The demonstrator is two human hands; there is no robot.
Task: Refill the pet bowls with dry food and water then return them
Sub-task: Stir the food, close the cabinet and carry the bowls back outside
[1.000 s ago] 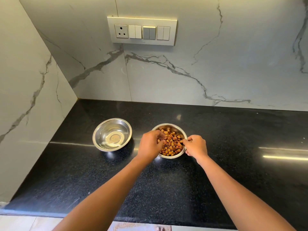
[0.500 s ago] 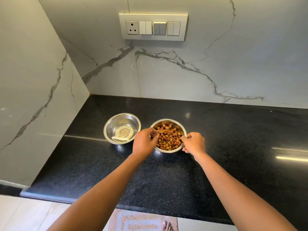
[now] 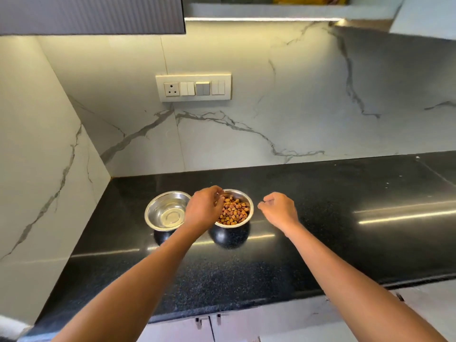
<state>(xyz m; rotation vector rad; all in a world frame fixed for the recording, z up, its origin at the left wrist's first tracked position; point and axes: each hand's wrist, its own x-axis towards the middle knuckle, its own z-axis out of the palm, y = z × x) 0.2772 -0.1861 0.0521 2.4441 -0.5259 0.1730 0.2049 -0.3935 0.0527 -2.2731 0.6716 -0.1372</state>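
Off the rim now, my right hand hangs loosely curled, empty; my left hand overlaps the kibble bowl, grip unclear. Just left sits the water bowl, two in all, mid-frame. Bare countertop lies open at right.

I see two bowls side by side on the counter, far left: food bowl right of the other bowl, switch panel on the wall behind.

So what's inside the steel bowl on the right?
Brown dry kibble fills much of the right steel bowl. The left hand covers the bowl's left edge, and the kibble hides the bottom, so nothing beneath it can be seen.
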